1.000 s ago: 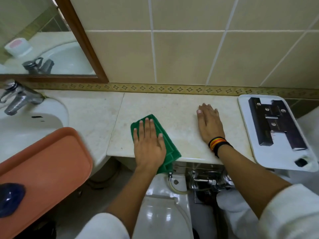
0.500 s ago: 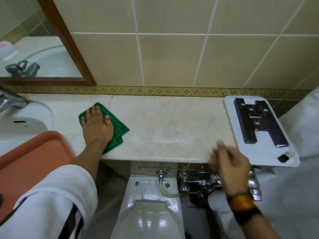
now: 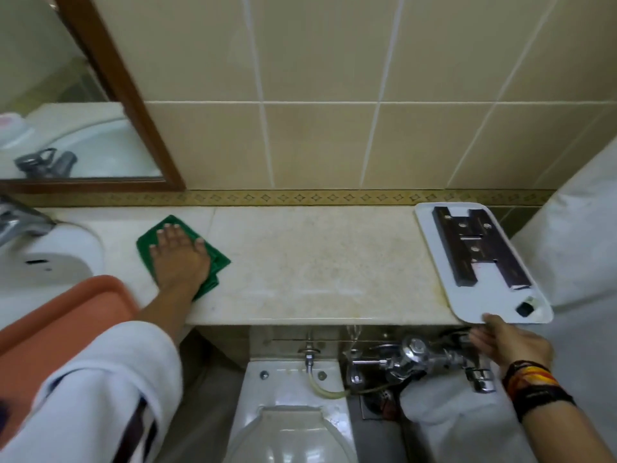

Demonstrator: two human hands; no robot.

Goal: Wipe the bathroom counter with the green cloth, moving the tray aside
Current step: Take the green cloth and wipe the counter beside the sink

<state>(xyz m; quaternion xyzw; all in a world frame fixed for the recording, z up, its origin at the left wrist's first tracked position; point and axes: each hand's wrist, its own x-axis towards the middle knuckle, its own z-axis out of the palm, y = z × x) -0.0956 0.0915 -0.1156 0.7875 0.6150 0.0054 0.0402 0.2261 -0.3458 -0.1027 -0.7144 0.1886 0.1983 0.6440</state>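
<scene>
A folded green cloth (image 3: 215,259) lies on the left part of the beige stone counter (image 3: 317,262), close to the sink. My left hand (image 3: 178,259) presses flat on the cloth, fingers spread toward the wall. A white tray (image 3: 480,295) sits at the counter's right end, overhanging the front edge. It carries dark brown boxes (image 3: 467,248) and a small black item. My right hand (image 3: 510,342) is below the counter's front edge, its fingertips at the tray's near rim, fingers loosely apart.
An orange tray (image 3: 60,322) rests across the white sink (image 3: 50,259) at the left, beside a chrome faucet (image 3: 16,218). Below the counter are a toilet (image 3: 290,412) and a chrome flush valve (image 3: 414,355). A wood-framed mirror (image 3: 127,95) hangs above the sink.
My left hand slid the cloth from mid-counter to the left, toward the wall. My right hand lifted off the counter, dropped below the edge and moved right to the white tray's near rim.
</scene>
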